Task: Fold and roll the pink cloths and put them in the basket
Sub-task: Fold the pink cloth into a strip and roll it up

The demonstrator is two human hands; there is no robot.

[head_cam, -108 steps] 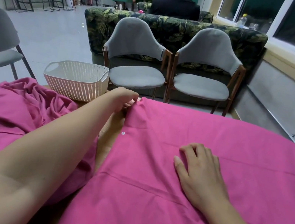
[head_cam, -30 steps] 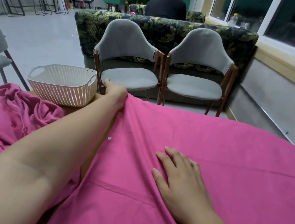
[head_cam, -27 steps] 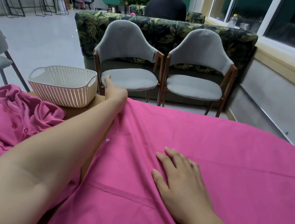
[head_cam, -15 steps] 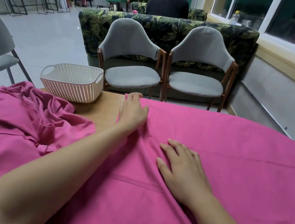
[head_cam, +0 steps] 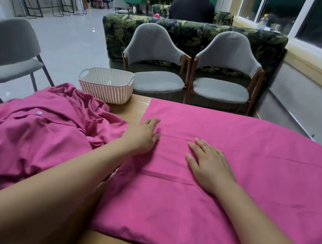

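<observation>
Pink cloth [head_cam: 244, 167] lies spread flat over the right part of the wooden table [head_cam: 135, 107], its left edge running straight toward the far side and a seam crossing it near the wrists. Both hands rest on it palm down and hold nothing. The left hand [head_cam: 142, 136] sits on the cloth's left edge with its fingers relaxed and slightly bent, the fingertips on the fabric. The right hand [head_cam: 210, 166] lies just beside it, further in on the cloth, with straight fingers pressing it flat. A crumpled pink cloth [head_cam: 35, 143] is heaped on the left of the table, with a white button [head_cam: 39, 112] showing on it. The white perforated basket [head_cam: 105, 91] stands at the table's far edge, just behind the heap and apart from the flat cloth. Two grey chairs [head_cam: 158, 57] stand beyond the table, in front of a leaf-patterned sofa [head_cam: 192, 33].
</observation>
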